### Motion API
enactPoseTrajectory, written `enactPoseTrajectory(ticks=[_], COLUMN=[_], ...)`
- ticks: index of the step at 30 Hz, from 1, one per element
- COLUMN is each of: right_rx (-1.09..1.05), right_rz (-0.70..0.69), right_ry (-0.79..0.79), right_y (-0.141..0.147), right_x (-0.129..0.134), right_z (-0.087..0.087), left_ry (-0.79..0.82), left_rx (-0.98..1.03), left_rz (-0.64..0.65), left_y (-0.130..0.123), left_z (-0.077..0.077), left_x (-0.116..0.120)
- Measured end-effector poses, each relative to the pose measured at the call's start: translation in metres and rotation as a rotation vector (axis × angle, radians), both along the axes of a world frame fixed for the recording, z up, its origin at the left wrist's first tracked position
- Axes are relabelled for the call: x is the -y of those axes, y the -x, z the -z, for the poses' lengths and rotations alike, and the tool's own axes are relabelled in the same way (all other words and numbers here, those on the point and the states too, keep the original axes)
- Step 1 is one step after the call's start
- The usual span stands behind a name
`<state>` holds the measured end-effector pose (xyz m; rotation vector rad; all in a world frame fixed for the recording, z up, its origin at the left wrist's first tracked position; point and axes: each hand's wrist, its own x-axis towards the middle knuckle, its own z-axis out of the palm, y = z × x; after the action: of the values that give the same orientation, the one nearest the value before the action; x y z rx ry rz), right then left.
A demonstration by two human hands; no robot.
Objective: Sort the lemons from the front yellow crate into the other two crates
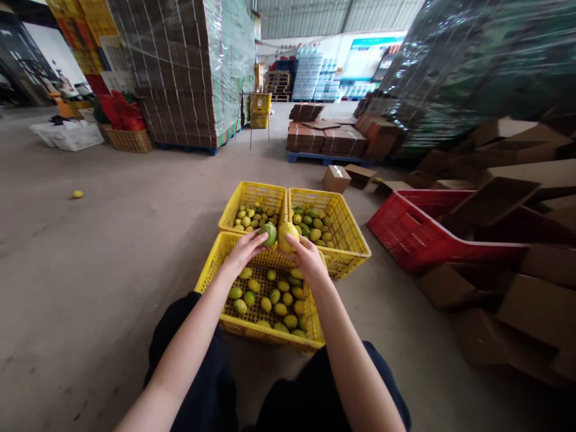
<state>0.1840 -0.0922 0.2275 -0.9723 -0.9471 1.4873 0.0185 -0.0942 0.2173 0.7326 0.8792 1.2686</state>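
My left hand [246, 251] is closed round a green lemon [269, 234]. Beside it, my right hand [308, 258] grips a yellow lemon [287, 237]. Both fruits are held side by side above the far rim of the near yellow crate [263, 331], which has several green and yellow lemons [279, 309] spread over its slatted bottom. Behind it stand the far left yellow crate [229, 207], with mostly yellow-green lemons [251, 218], and the far right yellow crate [351, 255], with green and yellow lemons [315, 223]. My fingers' far sides are hidden behind the fruits.
On the right are a red crate [396, 231] and a heap of cardboard boxes [535, 306]. A single lemon [78, 194] lies on the floor at left. Wrapped pallet stacks [180, 72] and a blue pallet with flattened cartons [324, 141] stand farther back.
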Motion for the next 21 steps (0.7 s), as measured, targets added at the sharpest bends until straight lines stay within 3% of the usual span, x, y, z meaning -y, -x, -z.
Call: enactPoseTrajectory(ticks=[8, 21], right_rx=[0.015, -0.091], right_rz=[0.057, -0.015], right_ry=[0.042, 0.032], right_y=[-0.009, -0.014], right_x=[-0.006, -0.008], right_z=[0.002, 0.006], left_ry=[0.020, 0.043], left_rx=[0.108, 0.195], left_rz=[-0.044, -0.120], left_y=[0.003, 0.003], left_z=[0.003, -0.002], left_x=[-0.003, -0.002])
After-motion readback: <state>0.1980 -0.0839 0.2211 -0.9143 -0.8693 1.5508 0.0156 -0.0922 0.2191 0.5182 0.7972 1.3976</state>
